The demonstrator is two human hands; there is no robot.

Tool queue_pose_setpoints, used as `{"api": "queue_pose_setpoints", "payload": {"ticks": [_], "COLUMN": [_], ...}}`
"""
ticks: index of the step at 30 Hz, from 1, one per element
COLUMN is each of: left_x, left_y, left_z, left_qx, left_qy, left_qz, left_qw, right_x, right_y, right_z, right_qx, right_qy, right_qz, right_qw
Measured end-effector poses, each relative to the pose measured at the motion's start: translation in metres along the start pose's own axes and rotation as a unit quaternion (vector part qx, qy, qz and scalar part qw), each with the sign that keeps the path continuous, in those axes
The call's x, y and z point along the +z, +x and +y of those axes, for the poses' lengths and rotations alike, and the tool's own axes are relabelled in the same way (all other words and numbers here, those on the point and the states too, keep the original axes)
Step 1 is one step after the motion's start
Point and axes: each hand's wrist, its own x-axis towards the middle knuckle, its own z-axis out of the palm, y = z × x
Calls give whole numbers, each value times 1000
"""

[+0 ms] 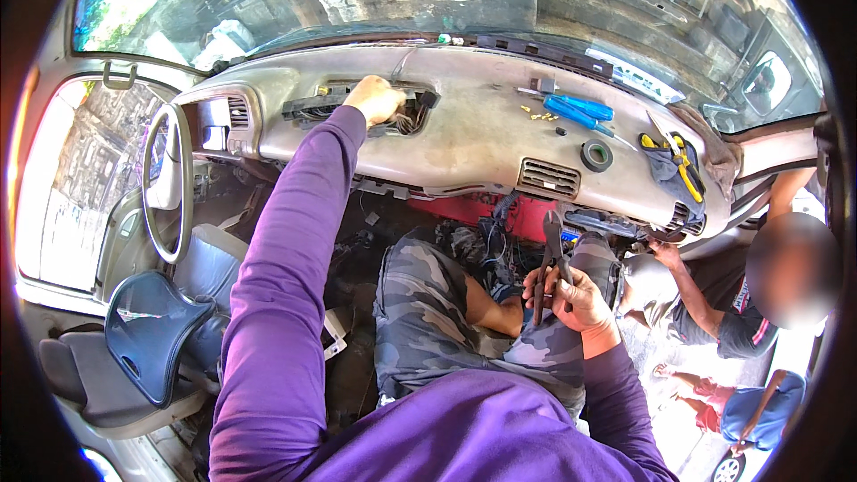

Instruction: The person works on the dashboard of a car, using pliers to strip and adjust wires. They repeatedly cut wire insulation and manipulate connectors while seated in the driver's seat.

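- Left hand (376, 100): over wires (412, 118) in the dashboard (478, 116); fingertips hidden, so any pinch cannot be told;
- Right hand (578, 299): curled around pliers (552, 241), nose upward, well apart from the wires;
- Advisable: avoid tugging the wires; keep the pliers clear while fingers work.

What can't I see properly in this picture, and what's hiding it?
In the head view:
Left hand: fingertips hidden behind the hand itself, so its grip is unclear.
Pliers: handles partly covered by the right hand.
Gold-coloured pieces on the dashboard: too small to identify.
Car wheel: bottom cut off by the lower edge.
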Motion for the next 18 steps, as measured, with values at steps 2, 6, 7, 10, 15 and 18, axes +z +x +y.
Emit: {"api": "queue_pose_setpoints", "payload": {"ticks": [2,6,7,10,15,18], "left_x": [19,-28,-26,-3,10,7], "left_y": [-7,-34,-41,-56,-40,-23], "left_z": [-44,21,18,37,74,84], "left_qx": [-30,-95,-36,51,13,-98], "left_qy": [94,-149,-130,-30,-39,-82], "left_qz": [3,-4,-21,94,238,195], "left_qw": [995,984,991,994,970,972], "right_x": [5,2,3,3,5,4], "right_y": [5,-1,-1,1,5,4], "right_z": [3,-1,-1,0,0,1], "right_qx": [16,6,9,12,33,30], "right_qy": [-4,-17,-19,-20,-24,-26], "right_qz": [-14,25,27,22,23,23], "right_qw": [1000,1000,999,999,999,999]}}
